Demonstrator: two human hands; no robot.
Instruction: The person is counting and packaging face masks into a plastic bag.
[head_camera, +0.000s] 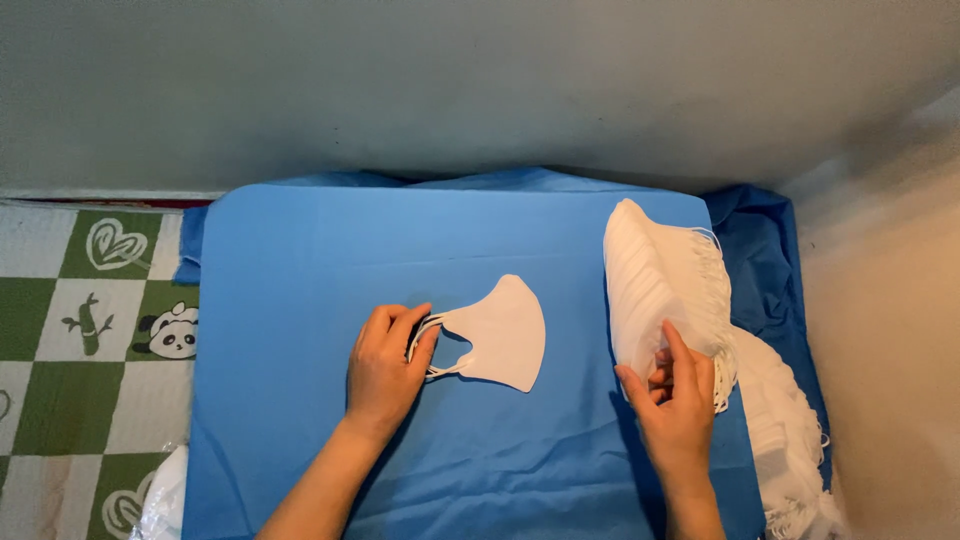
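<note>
Masks in a tall white stack lean at the right of the frame, and they could tip over if I tug one too hard. More masks have spilled to the lower right. My right hand pinches the stack's near end with bent fingers. My left hand holds the ear loops of one flat mask in the middle of the blue cloth.

My blue board carries one folded white mask at centre; a white mask stack lies right.
</note>
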